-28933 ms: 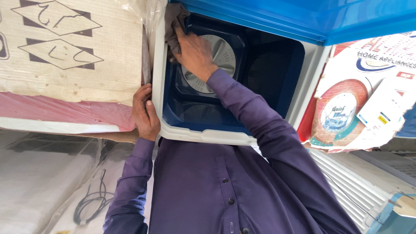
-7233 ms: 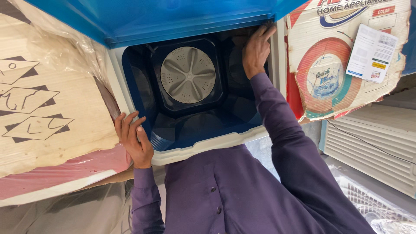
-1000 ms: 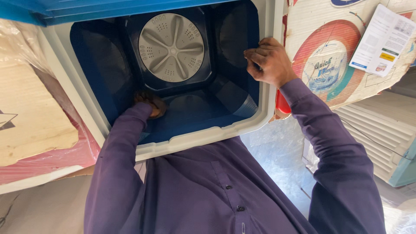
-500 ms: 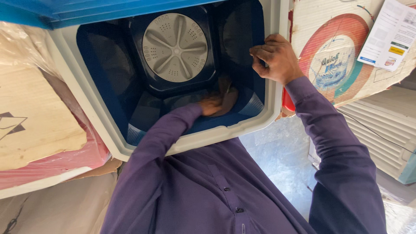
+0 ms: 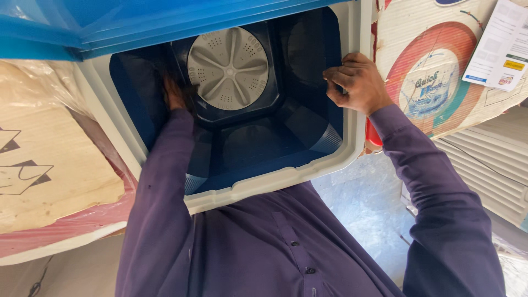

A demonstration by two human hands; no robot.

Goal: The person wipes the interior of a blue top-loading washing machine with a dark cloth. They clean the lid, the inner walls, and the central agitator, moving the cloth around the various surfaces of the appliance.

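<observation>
Item: top-loading washing machine, white rim (image 5: pixel 264 184), deep blue tub (image 5: pixel 258 137), grey ribbed pulsator disc (image 5: pixel 228 69) at the bottom; blue lid (image 5: pixel 165 22) raised above the opening.

Left hand (image 5: pixel 173 93): reached deep into the tub, against the dark wall just beside the pulsator disc. Whether it is open, closed or holding anything cannot be told (shadow and blur hide the fingers).

Right hand (image 5: pixel 355 82): fingers curled and clamped over the rim's right edge, holding nothing else.

Adjacent: printed carton (image 5: pixel 434 82) with a paper leaflet (image 5: pixel 503 47) to the right; plastic-wrapped carton (image 5: pixel 49 165) to the left.

Risks, as judged:
- Raised lid hangs over the extended arm; a jolt could drop it onto the forearm.
- Full-length lean puts weight on the rim; the unit could shift if the right hand's grip slips.
- Poor sight in the dark tub; knuckles may scrape the pulsator's ribs.
</observation>
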